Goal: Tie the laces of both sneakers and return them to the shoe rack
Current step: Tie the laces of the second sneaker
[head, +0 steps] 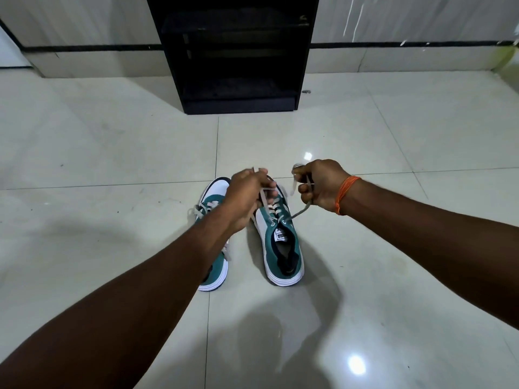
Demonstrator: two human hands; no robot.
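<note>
Two teal-and-white canvas sneakers sit side by side on the glossy pale tiled floor, in front of the black wooden shoe rack. Above the right-hand sneaker, the left hand and right hand each pinch one end of its beige flat lace, fingers curled closed. The left-hand sneaker lies partly under the left forearm.

Both arms stretched forward and down. Left hand fisted, fingers curled shut. Right hand fisted, wrist bent, orange thread band at wrist.
</note>
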